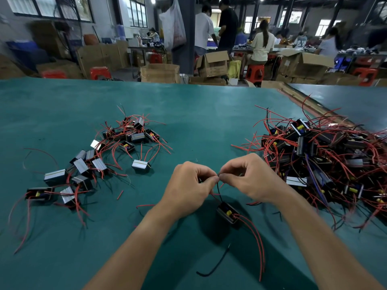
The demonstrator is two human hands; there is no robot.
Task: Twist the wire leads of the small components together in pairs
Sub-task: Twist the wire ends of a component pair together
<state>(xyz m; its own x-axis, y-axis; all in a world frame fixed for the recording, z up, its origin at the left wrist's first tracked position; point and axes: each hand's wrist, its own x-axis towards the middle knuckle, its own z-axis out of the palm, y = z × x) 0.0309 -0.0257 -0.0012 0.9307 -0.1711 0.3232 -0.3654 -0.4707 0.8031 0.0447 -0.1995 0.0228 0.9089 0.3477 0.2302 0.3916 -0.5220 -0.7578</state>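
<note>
Lit evenly from overhead lamps and daylight windows at the back: bright on the green table, dimmer in the hall beyond. Shadowed softly beneath the forearms, glinting pale on the metal-faced components at left. Bowed toward the edges by the wide lens, smeared at far left and right, sharpest near the centre.
</note>
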